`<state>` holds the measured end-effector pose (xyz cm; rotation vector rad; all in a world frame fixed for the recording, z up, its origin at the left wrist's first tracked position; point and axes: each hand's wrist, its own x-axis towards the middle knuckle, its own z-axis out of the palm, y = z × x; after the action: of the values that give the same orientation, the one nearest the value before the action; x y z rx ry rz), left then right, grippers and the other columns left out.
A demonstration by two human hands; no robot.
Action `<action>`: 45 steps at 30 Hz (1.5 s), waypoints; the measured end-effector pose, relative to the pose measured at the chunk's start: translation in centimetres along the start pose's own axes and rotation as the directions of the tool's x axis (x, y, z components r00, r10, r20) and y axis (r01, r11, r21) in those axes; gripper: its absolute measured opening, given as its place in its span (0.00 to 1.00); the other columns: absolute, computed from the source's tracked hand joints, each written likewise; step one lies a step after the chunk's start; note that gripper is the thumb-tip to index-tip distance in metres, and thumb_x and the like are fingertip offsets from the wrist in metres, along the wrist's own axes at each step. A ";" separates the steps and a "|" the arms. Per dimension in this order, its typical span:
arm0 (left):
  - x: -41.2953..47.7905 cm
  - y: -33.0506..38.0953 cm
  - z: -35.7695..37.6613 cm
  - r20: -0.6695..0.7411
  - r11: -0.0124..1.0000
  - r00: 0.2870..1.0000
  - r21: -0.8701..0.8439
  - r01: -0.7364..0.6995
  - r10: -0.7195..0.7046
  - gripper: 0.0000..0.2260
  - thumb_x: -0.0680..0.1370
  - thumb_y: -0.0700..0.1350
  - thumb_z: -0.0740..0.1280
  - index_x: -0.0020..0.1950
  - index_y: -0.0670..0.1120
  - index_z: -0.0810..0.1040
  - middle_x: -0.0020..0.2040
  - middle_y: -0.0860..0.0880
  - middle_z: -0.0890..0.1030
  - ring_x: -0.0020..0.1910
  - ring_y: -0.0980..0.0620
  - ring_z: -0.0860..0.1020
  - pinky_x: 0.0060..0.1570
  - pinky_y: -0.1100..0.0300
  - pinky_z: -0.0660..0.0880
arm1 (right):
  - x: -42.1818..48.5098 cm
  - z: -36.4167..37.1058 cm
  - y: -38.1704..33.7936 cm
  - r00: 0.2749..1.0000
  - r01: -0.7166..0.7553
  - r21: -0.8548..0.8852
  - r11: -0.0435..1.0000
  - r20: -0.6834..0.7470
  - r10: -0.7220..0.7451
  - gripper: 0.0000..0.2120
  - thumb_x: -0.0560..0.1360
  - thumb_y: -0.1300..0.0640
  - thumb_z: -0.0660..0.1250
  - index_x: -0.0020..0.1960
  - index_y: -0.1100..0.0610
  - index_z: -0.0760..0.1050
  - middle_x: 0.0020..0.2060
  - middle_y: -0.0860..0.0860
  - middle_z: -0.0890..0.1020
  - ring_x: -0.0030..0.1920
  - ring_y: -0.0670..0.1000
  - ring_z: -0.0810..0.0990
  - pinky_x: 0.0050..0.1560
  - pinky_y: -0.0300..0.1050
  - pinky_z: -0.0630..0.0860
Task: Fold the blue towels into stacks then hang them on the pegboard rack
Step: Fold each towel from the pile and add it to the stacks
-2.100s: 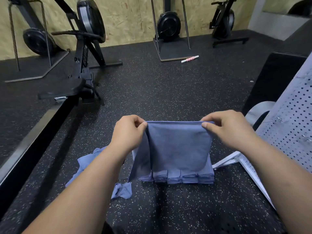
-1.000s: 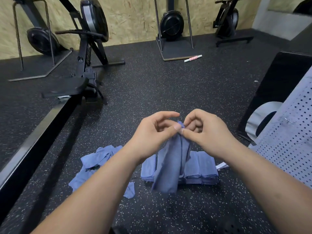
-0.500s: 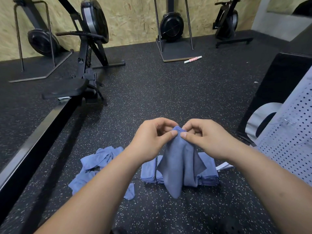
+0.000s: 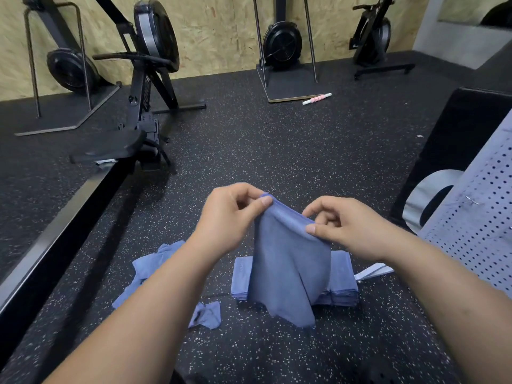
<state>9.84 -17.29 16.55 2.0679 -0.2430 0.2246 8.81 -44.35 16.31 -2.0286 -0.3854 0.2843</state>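
A blue towel point(image 4: 288, 267), folded in half, hangs in the air over the floor. My left hand point(image 4: 230, 217) pinches its top left corner, and my right hand point(image 4: 343, 225) pinches the top edge a little to the right. Behind the hanging towel, a row of folded blue towels point(image 4: 342, 275) lies on the floor, partly hidden. A loose heap of unfolded blue towels point(image 4: 149, 270) lies to the left under my left forearm. The white pegboard rack point(image 4: 482, 225) leans at the right edge.
Black speckled rubber floor point(image 4: 277, 151) all around. A rowing machine point(image 4: 138, 106) and its long rail stand at the left. More exercise machines line the back wall. A pink and white roller point(image 4: 317, 98) lies on the floor far off. A black box stands at the right.
The towel was held spread wide, then my hands came together and folded it in half. Now my right hand has slid right along the top edge, opening the fold.
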 end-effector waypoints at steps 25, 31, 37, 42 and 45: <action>-0.1 -2.1 -5.1 -0.367 0.943 0.928 0.327 0.064 0.065 0.01 0.80 0.48 0.74 0.49 0.54 0.85 0.43 0.58 0.84 0.42 0.61 0.80 0.49 0.60 0.76 | -1.8 -4.0 2.2 0.825 -0.261 -0.565 0.783 -0.552 -0.123 0.06 0.79 0.46 0.74 0.53 0.44 0.87 0.46 0.44 0.88 0.48 0.52 0.84 0.47 0.48 0.79; -0.2 -2.8 -5.3 -0.325 0.893 0.942 0.444 0.072 0.086 0.03 0.80 0.50 0.75 0.47 0.54 0.83 0.40 0.59 0.83 0.41 0.57 0.81 0.48 0.52 0.80 | -1.4 -4.2 1.3 0.735 -0.147 -0.334 0.931 -0.667 -0.124 0.07 0.76 0.52 0.79 0.52 0.43 0.86 0.38 0.41 0.85 0.39 0.44 0.82 0.45 0.44 0.78; 0.0 -3.0 -5.2 -0.355 0.880 0.932 0.462 0.111 0.069 0.04 0.80 0.52 0.74 0.47 0.55 0.83 0.38 0.59 0.83 0.40 0.56 0.82 0.47 0.52 0.80 | -1.3 -4.2 1.2 0.761 -0.143 -0.441 0.886 -0.621 -0.186 0.06 0.77 0.51 0.77 0.52 0.41 0.84 0.41 0.42 0.82 0.41 0.46 0.81 0.49 0.51 0.80; 0.0 -3.4 -5.8 -0.406 0.848 0.914 0.488 0.206 0.012 0.04 0.81 0.51 0.73 0.47 0.54 0.82 0.38 0.58 0.83 0.41 0.52 0.82 0.46 0.52 0.79 | -1.5 -4.5 0.2 0.836 -0.014 -0.103 0.995 -0.547 -0.045 0.04 0.75 0.50 0.79 0.44 0.48 0.86 0.39 0.44 0.86 0.35 0.43 0.79 0.40 0.40 0.74; 0.1 -3.5 -6.1 -0.416 0.842 0.910 0.491 0.223 0.002 0.04 0.81 0.51 0.72 0.47 0.53 0.81 0.39 0.58 0.83 0.42 0.52 0.82 0.44 0.55 0.75 | -1.6 -4.6 -0.2 0.894 0.101 0.185 0.977 -0.448 -0.008 0.05 0.77 0.55 0.77 0.48 0.56 0.85 0.37 0.47 0.86 0.36 0.42 0.78 0.40 0.33 0.72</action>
<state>10.50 -10.32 16.55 2.5086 0.2272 0.7040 8.97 -48.64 18.72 -1.8075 -0.1177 -0.1748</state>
